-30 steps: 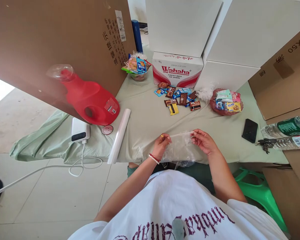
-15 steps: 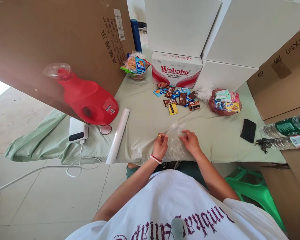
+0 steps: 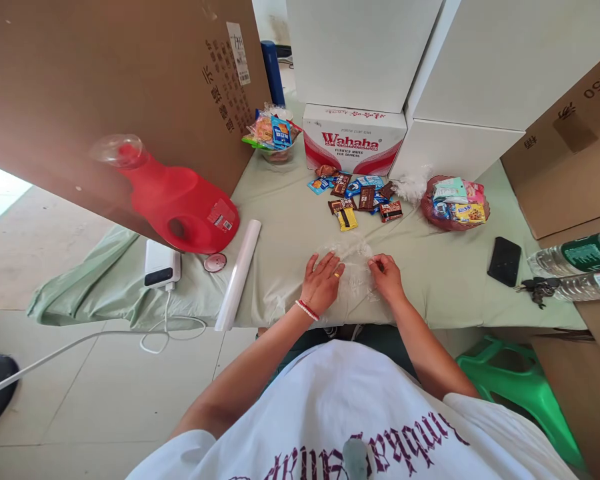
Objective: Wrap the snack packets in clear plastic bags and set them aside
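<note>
A clear plastic bag (image 3: pixel 354 267) lies crumpled on the green cloth-covered table (image 3: pixel 290 233), close to the near edge. My left hand (image 3: pixel 323 283) rests flat on the bag's left side with its fingers spread. My right hand (image 3: pixel 387 278) is on the bag's right side, fingers curled and pinching the plastic. Beyond the bag lies a pile of wrapped snacks (image 3: pixel 357 197). A red basket of snacks (image 3: pixel 455 203) stands to the right of the pile.
A roll of clear bags (image 3: pixel 239 272), a red detergent jug (image 3: pixel 175 200), a white power bank (image 3: pixel 163 264) and a bowl of snacks (image 3: pixel 273 133) lie left. A Wahaha box (image 3: pixel 353 140), black phone (image 3: pixel 503 261), keys and water bottles (image 3: pixel 575 267) sit behind and right.
The bag was held up stretched between both hands; now it lies on the table, my left hand has flattened on it, and my right hand has moved inward.
</note>
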Motion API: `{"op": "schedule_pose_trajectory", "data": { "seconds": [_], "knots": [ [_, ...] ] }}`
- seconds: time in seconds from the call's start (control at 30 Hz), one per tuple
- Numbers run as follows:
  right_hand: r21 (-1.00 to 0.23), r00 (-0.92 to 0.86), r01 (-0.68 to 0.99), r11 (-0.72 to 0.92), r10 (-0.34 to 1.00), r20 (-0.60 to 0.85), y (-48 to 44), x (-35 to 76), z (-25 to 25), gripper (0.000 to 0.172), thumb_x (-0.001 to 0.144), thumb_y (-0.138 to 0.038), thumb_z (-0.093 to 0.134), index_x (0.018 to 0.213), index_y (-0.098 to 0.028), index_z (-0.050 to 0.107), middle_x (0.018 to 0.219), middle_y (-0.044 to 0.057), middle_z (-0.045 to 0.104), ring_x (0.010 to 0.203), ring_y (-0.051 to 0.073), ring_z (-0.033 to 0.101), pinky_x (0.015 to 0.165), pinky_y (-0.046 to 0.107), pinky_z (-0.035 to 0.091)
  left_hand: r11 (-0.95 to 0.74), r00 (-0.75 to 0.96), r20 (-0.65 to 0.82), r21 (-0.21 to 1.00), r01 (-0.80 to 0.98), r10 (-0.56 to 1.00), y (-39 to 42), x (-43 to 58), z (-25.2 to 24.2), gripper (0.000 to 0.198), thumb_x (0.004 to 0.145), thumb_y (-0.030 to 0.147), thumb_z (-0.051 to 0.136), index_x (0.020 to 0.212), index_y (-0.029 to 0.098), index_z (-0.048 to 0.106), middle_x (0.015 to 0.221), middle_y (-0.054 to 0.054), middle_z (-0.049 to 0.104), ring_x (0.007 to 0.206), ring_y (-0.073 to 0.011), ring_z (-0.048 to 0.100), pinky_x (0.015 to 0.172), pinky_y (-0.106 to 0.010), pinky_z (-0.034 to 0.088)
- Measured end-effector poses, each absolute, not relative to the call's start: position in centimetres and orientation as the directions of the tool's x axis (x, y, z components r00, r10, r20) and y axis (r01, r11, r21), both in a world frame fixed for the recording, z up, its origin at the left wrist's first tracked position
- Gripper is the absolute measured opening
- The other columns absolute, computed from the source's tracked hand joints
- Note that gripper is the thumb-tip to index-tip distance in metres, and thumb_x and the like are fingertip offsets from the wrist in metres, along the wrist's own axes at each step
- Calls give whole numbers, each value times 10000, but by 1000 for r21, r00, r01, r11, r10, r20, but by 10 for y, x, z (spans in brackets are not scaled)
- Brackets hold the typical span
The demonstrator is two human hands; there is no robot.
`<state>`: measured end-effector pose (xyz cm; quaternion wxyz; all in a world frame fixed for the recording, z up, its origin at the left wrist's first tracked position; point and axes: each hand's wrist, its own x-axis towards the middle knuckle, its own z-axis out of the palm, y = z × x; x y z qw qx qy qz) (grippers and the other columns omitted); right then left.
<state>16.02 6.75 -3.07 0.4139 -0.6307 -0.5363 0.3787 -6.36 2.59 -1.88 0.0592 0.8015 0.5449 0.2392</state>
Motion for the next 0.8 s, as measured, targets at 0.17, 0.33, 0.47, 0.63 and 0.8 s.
{"op": "schedule_pose_trajectory", "data": {
  "seconds": [0.17, 0.33, 0.47, 0.63, 0.8],
  "knots": [
    [-943, 186, 205, -264, 956, -227, 61, 192, -32, 326, 845, -565, 591, 940, -258, 540, 722, -7, 620, 595, 176, 556, 547, 298, 446, -200, 201, 29, 318, 927, 979, 36, -70, -24, 613, 1016, 434, 450, 1601, 256, 411, 1681, -150, 389, 1541, -338, 383, 1257, -719, 89],
    [-907, 209, 297, -298, 947, -243, 47, 224, -34, 367, 848, -617, 601, 923, -260, 558, 693, -1, 616, 540, 172, 521, 513, 309, 421, -94, 38, 122, 493, 865, 992, 35, -82, -30, 509, 1032, 416, 428, 1485, 208, 529, 1508, -174, 594, 1486, -322, 456, 1251, -624, 244],
    [-900, 166, 348, -264, 962, -218, 47, 222, -32, 384, 857, -635, 588, 917, -255, 589, 693, 6, 624, 557, 178, 532, 529, 306, 421, 0, -137, 210, 545, 839, 968, 55, -65, -17, 517, 985, 514, 535, 1353, 156, 594, 1387, -221, 637, 1407, -369, 504, 1165, -547, 377],
    [-881, 145, 432, -194, 979, -144, 53, 211, -29, 364, 875, -598, 574, 909, -242, 637, 712, 16, 631, 632, 192, 558, 597, 307, 434, 42, -94, 55, 603, 796, 994, 99, -31, -7, 469, 862, 499, 724, 1186, 171, 642, 1158, -201, 714, 1194, -379, 620, 1008, -469, 448],
    [-903, 143, 375, -210, 976, -167, 48, 220, -28, 348, 860, -576, 607, 900, -231, 628, 699, -11, 601, 605, 164, 515, 592, 295, 413, 182, -232, -27, 711, 679, 972, 116, -43, -20, 236, 1032, 317, 432, 858, 242, 573, 731, -58, 643, 777, -264, 657, 738, -326, 420]
  ]
}}
